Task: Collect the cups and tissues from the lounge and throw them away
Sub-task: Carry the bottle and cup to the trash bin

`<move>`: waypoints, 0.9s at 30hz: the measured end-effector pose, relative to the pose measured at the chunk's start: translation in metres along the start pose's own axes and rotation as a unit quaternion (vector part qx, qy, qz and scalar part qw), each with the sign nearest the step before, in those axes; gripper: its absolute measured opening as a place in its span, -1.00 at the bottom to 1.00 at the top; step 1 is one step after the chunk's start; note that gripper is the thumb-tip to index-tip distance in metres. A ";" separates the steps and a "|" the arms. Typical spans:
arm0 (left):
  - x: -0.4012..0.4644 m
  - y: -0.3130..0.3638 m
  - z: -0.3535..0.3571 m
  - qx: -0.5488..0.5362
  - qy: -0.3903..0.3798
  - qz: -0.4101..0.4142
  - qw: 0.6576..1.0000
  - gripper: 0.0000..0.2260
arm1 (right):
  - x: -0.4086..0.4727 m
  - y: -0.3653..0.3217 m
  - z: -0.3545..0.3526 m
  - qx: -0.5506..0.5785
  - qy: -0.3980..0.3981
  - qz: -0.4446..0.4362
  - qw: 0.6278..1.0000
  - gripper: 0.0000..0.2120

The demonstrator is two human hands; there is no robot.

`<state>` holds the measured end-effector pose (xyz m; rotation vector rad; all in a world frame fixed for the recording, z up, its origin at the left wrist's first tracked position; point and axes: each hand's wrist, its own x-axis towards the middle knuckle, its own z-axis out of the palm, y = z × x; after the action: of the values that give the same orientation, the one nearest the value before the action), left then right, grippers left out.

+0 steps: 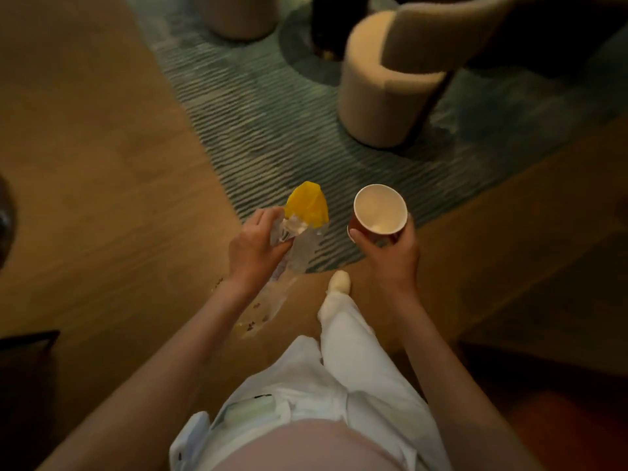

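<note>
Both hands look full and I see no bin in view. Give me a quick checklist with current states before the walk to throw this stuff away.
1. Paper cup held securely in the right hand: ok, fingers wrap its side.
2. Cup upright: ok, mouth faces up.
3. Cup empty: cannot tell, a pale patch shows at the bottom.
4. Clear plastic wrapper with its yellow part gripped by the left hand: ok.
5. Wrapper tail hanging clear of the legs: ok, it dangles left of the white trousers.
6. Bin located: not ok, only beige chair, rug and wood floor show.
</note>
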<state>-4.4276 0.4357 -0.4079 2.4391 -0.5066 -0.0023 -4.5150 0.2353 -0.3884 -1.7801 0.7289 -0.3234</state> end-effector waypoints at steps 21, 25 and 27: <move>0.335 -0.202 -0.154 0.009 0.221 -0.197 0.955 -0.56 | 0.355 -0.228 0.357 -0.025 -0.280 -0.194 0.940 -0.38; 0.391 -0.276 -0.184 0.006 0.244 -0.213 0.946 -0.56 | 0.399 -0.263 0.462 -0.026 -0.299 -0.220 0.928 -0.38; 0.421 -0.315 -0.208 0.009 0.250 -0.236 0.939 -0.55 | 0.418 -0.286 0.515 -0.018 -0.302 -0.214 0.929 -0.39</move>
<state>-3.8997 0.6355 -0.3785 2.3943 0.3060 0.4086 -3.8177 0.4191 -0.3518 -1.9229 -0.0981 -0.0321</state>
